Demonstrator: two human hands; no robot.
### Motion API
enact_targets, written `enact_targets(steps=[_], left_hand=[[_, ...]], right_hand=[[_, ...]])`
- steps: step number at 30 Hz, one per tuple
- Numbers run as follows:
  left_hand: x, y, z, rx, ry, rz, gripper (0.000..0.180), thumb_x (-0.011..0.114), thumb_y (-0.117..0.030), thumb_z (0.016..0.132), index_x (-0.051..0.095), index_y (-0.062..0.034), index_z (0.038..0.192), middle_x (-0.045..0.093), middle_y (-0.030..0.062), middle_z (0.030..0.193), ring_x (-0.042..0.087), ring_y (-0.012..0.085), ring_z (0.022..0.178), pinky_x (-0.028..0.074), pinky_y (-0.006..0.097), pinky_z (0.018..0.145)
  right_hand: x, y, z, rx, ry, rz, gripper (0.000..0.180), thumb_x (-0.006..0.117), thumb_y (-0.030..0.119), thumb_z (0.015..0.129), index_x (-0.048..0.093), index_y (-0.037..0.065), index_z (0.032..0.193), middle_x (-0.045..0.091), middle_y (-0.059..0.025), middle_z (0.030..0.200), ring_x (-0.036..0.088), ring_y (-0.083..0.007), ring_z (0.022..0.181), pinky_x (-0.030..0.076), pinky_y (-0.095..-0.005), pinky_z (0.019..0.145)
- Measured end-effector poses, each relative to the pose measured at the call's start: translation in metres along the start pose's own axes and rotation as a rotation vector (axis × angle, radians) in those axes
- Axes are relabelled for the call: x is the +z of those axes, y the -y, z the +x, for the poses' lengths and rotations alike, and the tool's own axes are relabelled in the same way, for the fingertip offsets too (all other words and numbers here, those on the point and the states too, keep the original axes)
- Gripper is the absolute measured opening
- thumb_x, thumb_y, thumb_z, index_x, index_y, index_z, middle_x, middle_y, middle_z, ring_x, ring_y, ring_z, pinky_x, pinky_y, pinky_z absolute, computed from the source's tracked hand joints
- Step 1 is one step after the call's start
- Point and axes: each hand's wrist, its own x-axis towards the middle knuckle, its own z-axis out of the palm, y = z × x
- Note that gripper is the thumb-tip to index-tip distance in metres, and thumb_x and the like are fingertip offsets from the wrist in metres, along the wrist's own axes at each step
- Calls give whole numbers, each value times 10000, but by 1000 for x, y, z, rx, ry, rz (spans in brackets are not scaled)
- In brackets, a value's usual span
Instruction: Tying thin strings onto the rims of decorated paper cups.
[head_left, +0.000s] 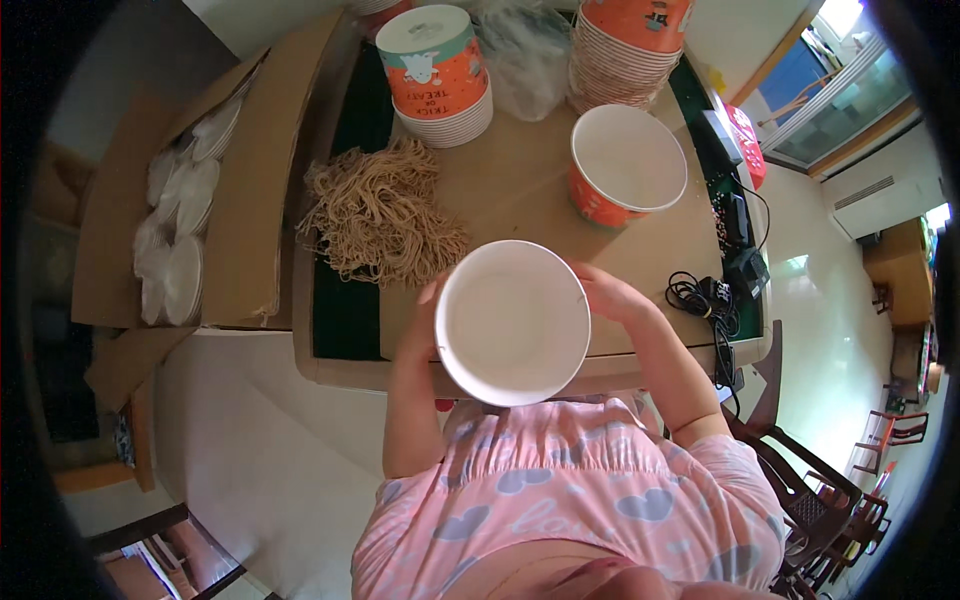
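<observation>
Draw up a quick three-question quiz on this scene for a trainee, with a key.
1. True or false: the tan string bundle lies to the left of the standing open bucket.
2. Fill in the colour: the open cardboard box holds stacks of ____ round pieces.
3. Which hand or hands are on the held bucket, and which part of it faces the camera?

Key:
1. True.
2. White.
3. Both: the left hand on its left side and the right hand on its right; its open mouth faces the camera.
</observation>
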Motion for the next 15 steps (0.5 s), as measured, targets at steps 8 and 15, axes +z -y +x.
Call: enact_targets(steps=[8,15], left_hand=[[20,-80,-29,476,144,6,333,484,-35,927,479,6,1258,485,137,1318,491,203,1183,388,325,1027],[36,-119,-38,821,226,122,416,574,-50,831,523,-7,1242,495,150,1317,469,237,1228,370,371,1051]], right_hand=[[3,48,7,-284,244,94,707,601,46,778,341,63,1436,441,-70,1386,438,-216,1272,373,-376,1065],[2,137,-25,-428,-114,-539,606,647,-13,740,488,65,1320,525,-47,1204,545,-157,1091,459,-313,934]])
